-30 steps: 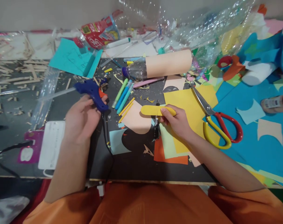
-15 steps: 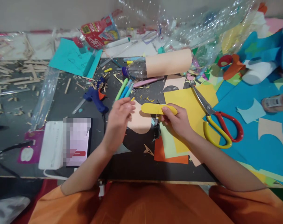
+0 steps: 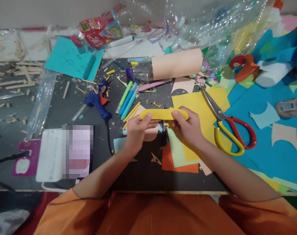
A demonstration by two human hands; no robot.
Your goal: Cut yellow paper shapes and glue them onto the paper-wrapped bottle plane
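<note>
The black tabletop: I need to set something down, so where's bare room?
The black tabletop is barest along its front edge, between the left forearm and the orange paper. A narrower gap lies between the phone and black cord. Beyond the yellow strip, markers and a bottle crowd it; to the right, yellow paper and scissors.

Orange top (image 3: pixel 160 213), loose short matching sleeves (image 3: pixel 72 210) (hems near the elbows), bare forearms (image 3: pixel 106 171), bare hands (image 3: pixel 190 126)

left hand (image 3: pixel 136 133) and right hand (image 3: pixel 190 127) both pinch; thumbs (image 3: pixel 147 118) uppermost.
</note>
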